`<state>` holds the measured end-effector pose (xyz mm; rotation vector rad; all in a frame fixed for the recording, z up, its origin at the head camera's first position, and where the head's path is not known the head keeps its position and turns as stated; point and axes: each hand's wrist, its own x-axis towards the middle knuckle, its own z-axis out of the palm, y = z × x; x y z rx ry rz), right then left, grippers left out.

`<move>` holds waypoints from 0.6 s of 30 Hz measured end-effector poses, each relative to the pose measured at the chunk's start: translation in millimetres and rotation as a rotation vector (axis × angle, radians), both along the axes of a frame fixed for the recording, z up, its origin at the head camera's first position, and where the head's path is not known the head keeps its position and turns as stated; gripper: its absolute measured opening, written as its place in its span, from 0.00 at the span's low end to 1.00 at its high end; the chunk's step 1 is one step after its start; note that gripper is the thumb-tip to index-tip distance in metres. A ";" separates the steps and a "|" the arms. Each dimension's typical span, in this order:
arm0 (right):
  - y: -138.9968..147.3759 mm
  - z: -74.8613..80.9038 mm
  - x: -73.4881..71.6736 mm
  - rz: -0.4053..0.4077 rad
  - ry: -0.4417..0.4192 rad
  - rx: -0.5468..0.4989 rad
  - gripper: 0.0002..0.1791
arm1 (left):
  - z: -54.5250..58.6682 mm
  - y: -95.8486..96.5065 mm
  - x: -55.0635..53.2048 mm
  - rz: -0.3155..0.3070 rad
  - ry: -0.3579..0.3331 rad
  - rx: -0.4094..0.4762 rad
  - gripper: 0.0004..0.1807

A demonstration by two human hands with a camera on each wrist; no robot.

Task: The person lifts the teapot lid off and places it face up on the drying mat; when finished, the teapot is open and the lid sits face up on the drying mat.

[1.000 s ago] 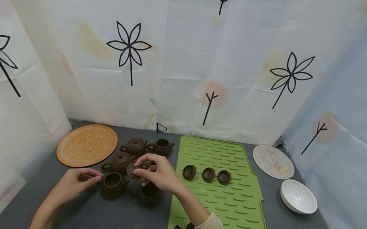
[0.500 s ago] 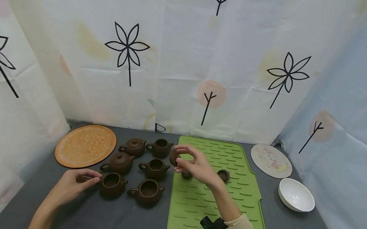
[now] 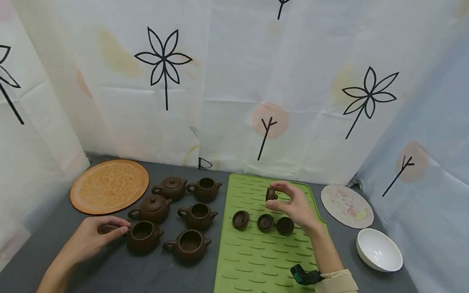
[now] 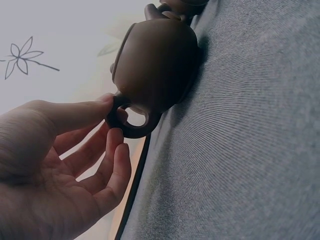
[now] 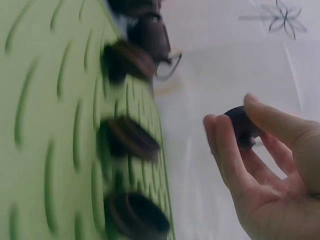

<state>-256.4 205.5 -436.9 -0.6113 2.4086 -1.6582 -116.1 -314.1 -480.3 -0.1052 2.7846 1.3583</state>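
My left hand (image 3: 93, 238) pinches the loop handle (image 4: 134, 129) of a lidless brown teapot (image 3: 144, 237) at the front left of the pot group. High over the green mat (image 3: 269, 281), my right hand (image 3: 295, 209) grips a small brown teapot lid (image 3: 271, 194) between thumb and fingers, tipped on edge with its knob toward the palm. Below it, three more lids lie in a row on the mat: a left one (image 3: 240, 220), a middle one (image 3: 265, 223) and a right one (image 3: 285, 225). Their hollow undersides face up.
Beside the held pot stand three lidless teapots, the nearest one (image 3: 189, 247) in front. Two lidded teapots, one of them (image 3: 154, 208) closer, sit behind it. An orange round placemat (image 3: 109, 186) lies left; a pale oval placemat (image 3: 346, 206) and a white bowl (image 3: 379, 250) are right.
From above the teapots, my right hand has moved right over the mat, carrying the lid and tipping it on edge. My left hand stays at the teapot handle.
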 end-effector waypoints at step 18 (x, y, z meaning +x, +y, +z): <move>59.5 -24.9 -23.3 0.024 -0.243 0.004 0.32 | 0.6 0.2 0.7 0.012 -0.009 -0.009 0.17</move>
